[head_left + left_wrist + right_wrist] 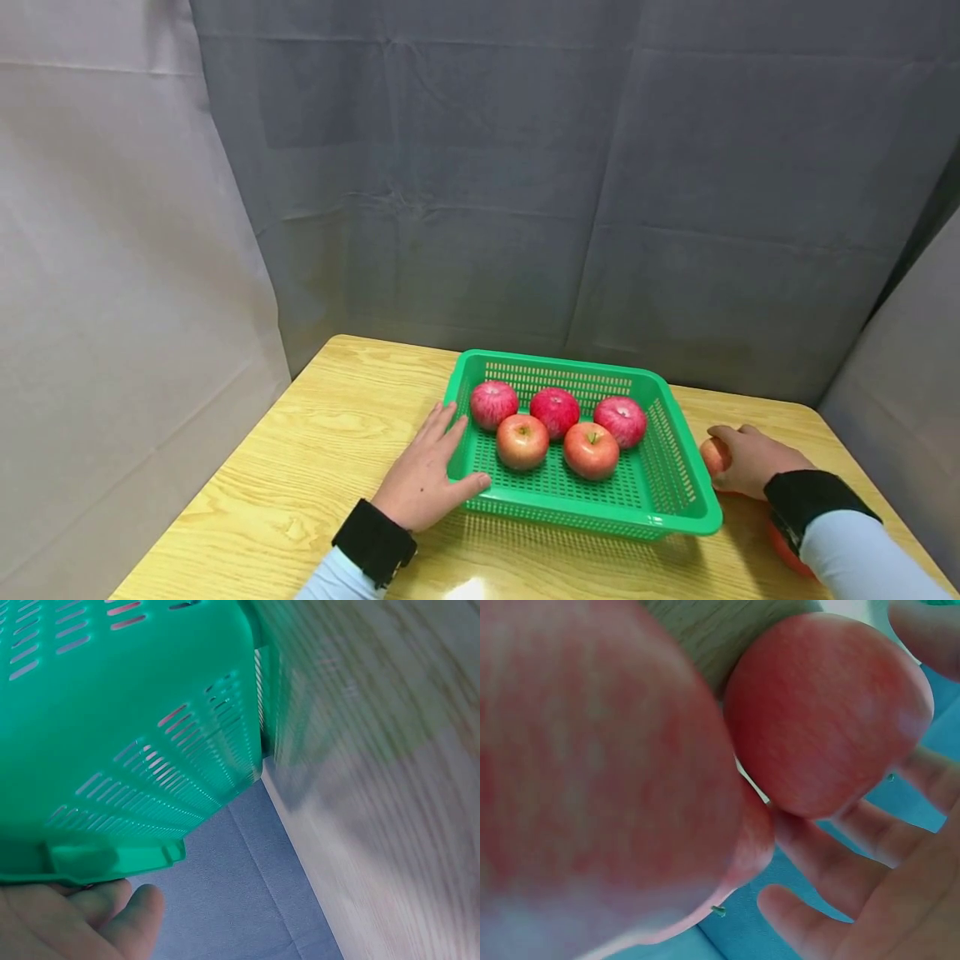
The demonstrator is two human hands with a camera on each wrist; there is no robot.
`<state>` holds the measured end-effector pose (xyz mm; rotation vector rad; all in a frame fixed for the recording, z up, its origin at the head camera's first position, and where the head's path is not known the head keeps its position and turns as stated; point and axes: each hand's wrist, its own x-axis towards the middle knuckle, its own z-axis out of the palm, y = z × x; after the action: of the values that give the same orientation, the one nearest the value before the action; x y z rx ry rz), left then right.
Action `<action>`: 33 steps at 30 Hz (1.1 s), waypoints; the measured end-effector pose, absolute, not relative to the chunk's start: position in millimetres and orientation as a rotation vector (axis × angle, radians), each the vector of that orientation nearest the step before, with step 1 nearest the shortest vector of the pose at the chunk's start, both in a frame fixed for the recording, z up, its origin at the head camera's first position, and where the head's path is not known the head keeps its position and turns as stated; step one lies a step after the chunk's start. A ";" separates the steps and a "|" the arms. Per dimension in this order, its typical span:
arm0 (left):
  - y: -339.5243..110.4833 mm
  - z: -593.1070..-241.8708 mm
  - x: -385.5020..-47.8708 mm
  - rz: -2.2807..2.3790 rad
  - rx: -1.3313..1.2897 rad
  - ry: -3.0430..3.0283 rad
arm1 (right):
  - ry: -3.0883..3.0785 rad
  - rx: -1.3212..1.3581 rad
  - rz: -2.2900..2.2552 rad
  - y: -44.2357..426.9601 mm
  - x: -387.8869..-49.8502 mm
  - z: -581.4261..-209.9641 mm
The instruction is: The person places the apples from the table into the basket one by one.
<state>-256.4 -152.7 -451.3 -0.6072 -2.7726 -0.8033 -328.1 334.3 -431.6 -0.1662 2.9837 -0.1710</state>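
Observation:
A green plastic basket (592, 516) holds several apples: a back row of deeper red ones, such as the middle apple (554, 412), and two paler ones in front, the left of these (522, 442) with its stem up. My left hand (427, 483) rests on the basket's left rim with fingers spread and fairly straight; in the left wrist view its fingertips (142, 915) lie beside the rim. Right of the basket, my right hand (757, 462) curls round a red apple (825, 712), fingers against one side and thumb on the other side.
More apples lie close to the right hand: a large near apple (592, 780) and one partly hidden behind it (757, 832). Another apple (787, 552) shows under the right forearm. Grey cloth (480, 167) hangs behind the wooden table (300, 467).

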 end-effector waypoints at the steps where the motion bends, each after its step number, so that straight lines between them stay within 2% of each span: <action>1: -152.7 -451.6 -256.3 -0.798 -0.610 -2.774 | 2.982 -0.161 -0.175 334.7 -327.7 -432.9; 16: -150.3 -452.2 -257.3 -0.766 -0.623 -2.767 | 2.993 -0.182 -0.168 340.4 -324.7 -438.4; 27: -151.4 -451.4 -256.0 -0.781 -0.612 -2.776 | 3.050 -0.279 -0.182 338.6 -317.2 -426.5; 33: -152.2 -451.3 -255.9 -0.779 -0.599 -2.779 | 3.084 -0.312 -0.186 333.5 -311.6 -405.8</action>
<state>-255.9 -152.2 -451.3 -0.5990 -2.7794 -0.7788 -311.6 333.5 -405.8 -0.3125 3.0840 -0.1857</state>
